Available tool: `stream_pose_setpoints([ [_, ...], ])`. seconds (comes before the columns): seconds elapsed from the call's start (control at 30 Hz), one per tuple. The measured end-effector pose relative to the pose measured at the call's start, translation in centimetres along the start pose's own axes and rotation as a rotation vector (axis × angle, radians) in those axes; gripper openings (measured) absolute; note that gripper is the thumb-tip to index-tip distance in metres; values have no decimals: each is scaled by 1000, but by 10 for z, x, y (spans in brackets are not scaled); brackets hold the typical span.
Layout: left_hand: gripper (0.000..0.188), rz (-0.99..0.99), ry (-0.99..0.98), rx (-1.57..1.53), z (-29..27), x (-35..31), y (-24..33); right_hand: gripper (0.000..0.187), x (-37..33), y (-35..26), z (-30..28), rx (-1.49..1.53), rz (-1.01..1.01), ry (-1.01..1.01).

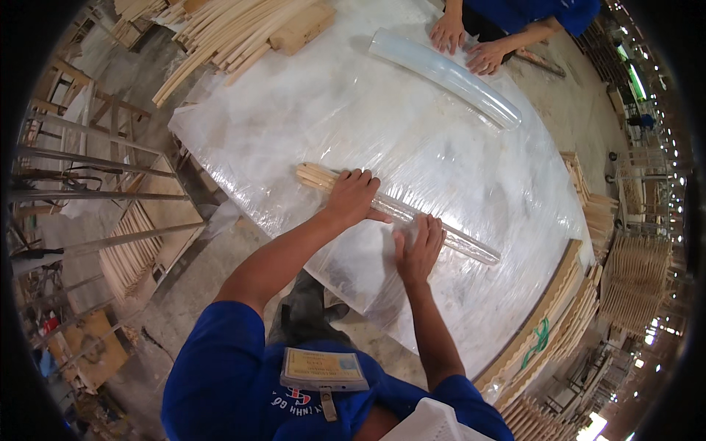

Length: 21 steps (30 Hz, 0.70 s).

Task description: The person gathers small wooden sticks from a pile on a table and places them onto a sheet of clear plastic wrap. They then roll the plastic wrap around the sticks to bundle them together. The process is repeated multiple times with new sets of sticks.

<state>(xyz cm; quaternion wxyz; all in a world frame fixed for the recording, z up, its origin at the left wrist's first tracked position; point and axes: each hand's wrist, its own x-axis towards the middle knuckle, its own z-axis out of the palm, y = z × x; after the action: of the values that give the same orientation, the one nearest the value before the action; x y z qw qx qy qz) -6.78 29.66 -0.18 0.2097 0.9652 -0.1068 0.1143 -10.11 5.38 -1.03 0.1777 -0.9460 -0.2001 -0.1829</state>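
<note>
A slim bundle of wooden sticks (pixel 315 176) lies slantwise on the film-covered table (pixel 294 117), its bare ends at the left. Clear plastic film (pixel 471 248) wraps the rest of it, toward the right. My left hand (pixel 354 197) curls over the bundle near the bare ends, thumb on the near side. Farther right along the wrapped part, my right hand (pixel 421 250) has its fingers laid across the film and its thumb on the near side. Across the table, a big roll of clear film (pixel 445 79) lies beside a co-worker's two hands (pixel 448 33).
Long loose wooden sticks (pixel 220 37) are piled at the far left of the table, beside a wooden block (pixel 301 28). Wavy-edged wooden strips (pixel 548 323) with a green tie (pixel 537 344) line the right edge. Metal racks (pixel 95 195) stand at the left.
</note>
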Motion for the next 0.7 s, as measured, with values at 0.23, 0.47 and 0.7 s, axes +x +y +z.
stream_pose_setpoints([
  [0.23,66,-73,155,-108,4,71,-23,80,121,46,48,-204,121,-98],
  [0.47,87,38,-20,66,17,145,-49,56,257,100,64,76,189,99],
  [0.7,91,-41,-176,49,3,173,-68,75,184,82,52,-74,-120,57],
])
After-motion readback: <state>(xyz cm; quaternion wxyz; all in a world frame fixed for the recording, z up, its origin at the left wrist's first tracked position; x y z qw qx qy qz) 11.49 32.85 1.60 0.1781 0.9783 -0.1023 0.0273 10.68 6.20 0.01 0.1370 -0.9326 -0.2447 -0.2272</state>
